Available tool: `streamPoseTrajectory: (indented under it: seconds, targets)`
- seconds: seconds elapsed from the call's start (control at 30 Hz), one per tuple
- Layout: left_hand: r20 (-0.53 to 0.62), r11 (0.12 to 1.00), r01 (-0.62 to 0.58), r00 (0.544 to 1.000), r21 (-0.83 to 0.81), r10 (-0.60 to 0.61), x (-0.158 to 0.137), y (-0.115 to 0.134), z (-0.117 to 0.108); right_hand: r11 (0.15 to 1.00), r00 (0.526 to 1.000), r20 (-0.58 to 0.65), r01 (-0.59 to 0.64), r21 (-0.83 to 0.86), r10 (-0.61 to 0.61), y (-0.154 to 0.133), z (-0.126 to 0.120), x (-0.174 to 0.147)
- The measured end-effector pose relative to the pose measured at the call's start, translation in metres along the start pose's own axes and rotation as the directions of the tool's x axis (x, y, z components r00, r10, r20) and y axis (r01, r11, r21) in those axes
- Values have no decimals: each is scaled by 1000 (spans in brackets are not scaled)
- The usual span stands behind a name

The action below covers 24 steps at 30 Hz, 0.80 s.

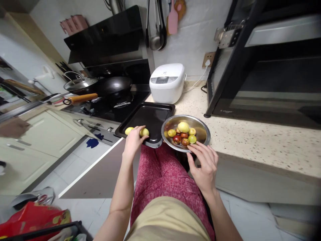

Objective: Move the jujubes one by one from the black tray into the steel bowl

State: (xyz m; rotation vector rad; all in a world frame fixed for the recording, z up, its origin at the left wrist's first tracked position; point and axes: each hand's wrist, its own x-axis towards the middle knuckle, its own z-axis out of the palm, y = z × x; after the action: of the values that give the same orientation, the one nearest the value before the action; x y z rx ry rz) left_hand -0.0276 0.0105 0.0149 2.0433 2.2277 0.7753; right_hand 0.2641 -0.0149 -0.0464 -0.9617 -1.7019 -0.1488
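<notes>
My left hand (133, 142) is over the front of a black baking tray (152, 115), its fingers closed round a small yellow-green fruit (144, 132). Another yellow fruit (129, 130) shows just left of those fingers, at the tray's front. To the right stands a steel bowl (202, 131) holding several small round fruits, some yellow-green, others reddish-brown like jujubes. A larger pale yellow fruit (183, 127) tops the pile. My right hand (205, 165) is at the bowl's front right rim, fingers stretched out and seemingly touching it, with nothing held.
Behind the tray is a white rice cooker (167, 83). A wok (114, 85) and a lidded pan (80, 85) stand on the stove at left. A large black oven (271, 87) occupies the counter's right. Below left, a cabinet door (97, 177) stands open; a red bag (32, 219) is beyond it.
</notes>
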Motion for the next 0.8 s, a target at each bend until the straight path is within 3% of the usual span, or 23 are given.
streamPoseTrajectory:
  seconds: [0.23,0.43,0.6,0.8]
  targets:
    - [-116,993,-15,993,-113,2,5,3,1,1000,1000,9,0,-3,0,2,0,0]
    - [-240,910,-176,967,-374,88,-18,44,-11,1000,1000,12,-12,-3,12,-3,-1,2]
    - [-179,820,-346,938,-456,297,-26,87,-1,1000,1000,11,-15,-3,15,-9,-2,3]
    - [-68,811,-483,869,-330,489,-8,121,22,999,999,-11,-47,-22,47,-6,-5,2]
